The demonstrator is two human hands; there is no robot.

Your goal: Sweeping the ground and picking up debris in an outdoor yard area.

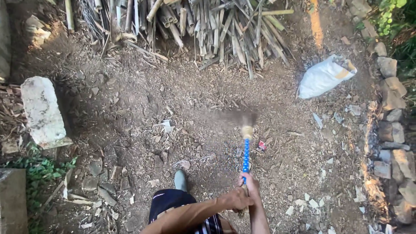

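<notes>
Both my hands grip the near end of a broom's blue-and-white handle (246,157). My left hand (236,199) sits lower on the handle, my right hand (251,183) just above it. The handle runs away from me to a yellowish collar and a brown bristle head (234,117), which is blurred as it passes over the dirt ground. Wood chips, dry leaves and scraps litter the ground all around the bristles. My foot in a grey-green boot (180,180) stands to the left of the handle.
A pile of cut bamboo poles (203,26) lies at the top. A white sack (324,76) rests at upper right. Along the right edge runs a line of stones (392,130). A pale stone slab (42,110) lies at left, beside green plants (39,171).
</notes>
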